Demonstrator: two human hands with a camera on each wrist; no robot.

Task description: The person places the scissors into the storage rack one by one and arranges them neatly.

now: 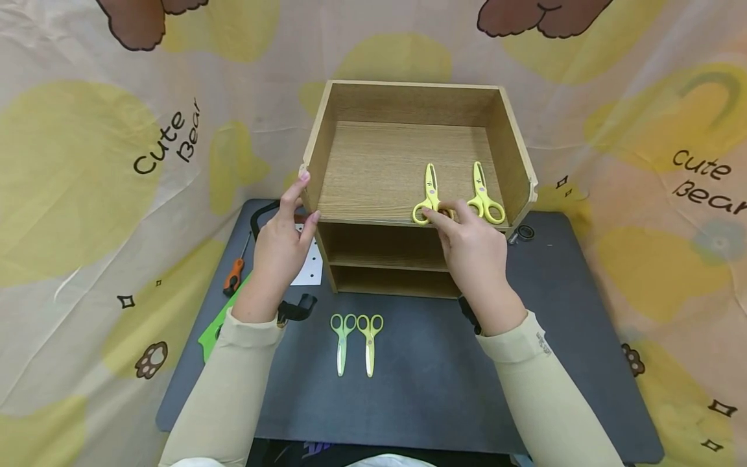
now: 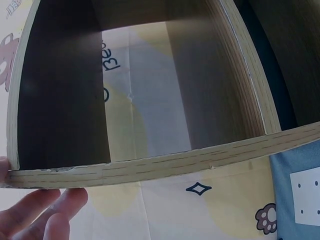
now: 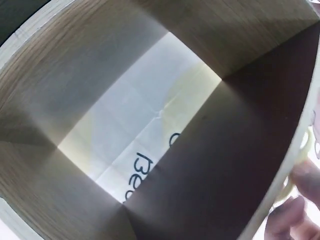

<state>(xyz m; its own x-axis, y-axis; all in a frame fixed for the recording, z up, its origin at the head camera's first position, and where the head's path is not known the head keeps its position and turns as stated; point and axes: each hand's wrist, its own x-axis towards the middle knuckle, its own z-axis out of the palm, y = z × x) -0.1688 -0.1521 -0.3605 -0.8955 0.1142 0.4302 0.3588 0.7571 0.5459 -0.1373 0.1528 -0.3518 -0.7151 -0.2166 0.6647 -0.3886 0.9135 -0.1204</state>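
Note:
A wooden shelf unit (image 1: 327, 136) with an open top tray stands on a dark mat (image 1: 443, 383). Two yellow scissors lie in the tray, handles toward me. My right hand (image 1: 445, 213) pinches the handle of the left yellow scissors (image 1: 430, 188) at the tray's front edge; the other pair (image 1: 482, 191) lies just to its right. In the right wrist view its fingertips (image 3: 287, 215) show at the shelf's edge. My left hand (image 1: 306, 198) rests with straight fingers against the shelf's left wall. The left wrist view shows its fingers (image 2: 45, 210) under the wall's edge (image 2: 165, 162).
On the mat in front of the shelf lie green scissors (image 1: 342, 340) and yellow scissors (image 1: 370, 340), side by side. To the left are an orange screwdriver (image 1: 233, 275), a white perforated plate (image 1: 309, 263), a black clamp (image 1: 294, 308) and a green sheet (image 1: 213, 331). A black ring (image 1: 525, 232) lies at the right.

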